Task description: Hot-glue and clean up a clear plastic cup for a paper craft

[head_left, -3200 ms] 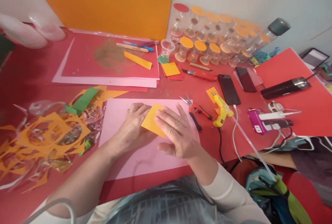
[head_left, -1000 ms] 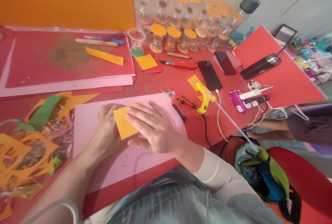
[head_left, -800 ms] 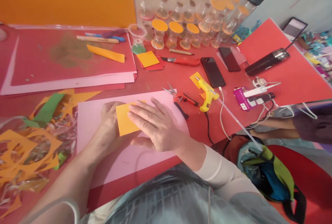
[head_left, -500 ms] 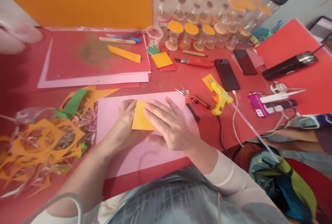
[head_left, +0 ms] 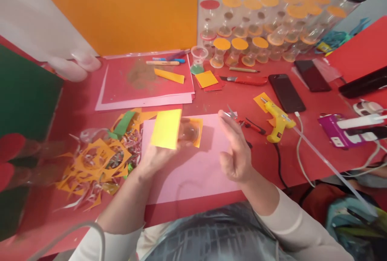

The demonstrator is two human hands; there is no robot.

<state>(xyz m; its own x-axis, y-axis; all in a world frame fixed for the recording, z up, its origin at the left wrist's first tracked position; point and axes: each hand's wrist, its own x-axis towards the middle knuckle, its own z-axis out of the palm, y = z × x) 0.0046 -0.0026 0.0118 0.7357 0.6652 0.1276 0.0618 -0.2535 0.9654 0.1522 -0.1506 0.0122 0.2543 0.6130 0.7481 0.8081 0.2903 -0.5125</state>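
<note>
My left hand [head_left: 157,154] is lifted over the pink sheet [head_left: 193,168] and holds a clear plastic piece [head_left: 188,131] with an orange paper square [head_left: 167,129] on one end and a second orange piece on the other. Its fingers are mostly hidden behind the paper. My right hand [head_left: 237,154] hovers open just to the right, fingers straight, touching nothing. It is above the pink sheet, near the small scissors [head_left: 234,117].
A yellow glue gun [head_left: 278,120], two phones [head_left: 286,92], a red cutter [head_left: 246,79] and rows of clear hourglass shapes with orange lids [head_left: 256,31] lie behind. Orange paper scraps [head_left: 96,160] pile at left. Stacked red and pink sheets [head_left: 145,88] sit further back. A power strip [head_left: 350,130] lies right.
My left hand has lifted the plastic piece with the orange square off the pink sheet. My right hand has come off the paper and drawn back to the right.
</note>
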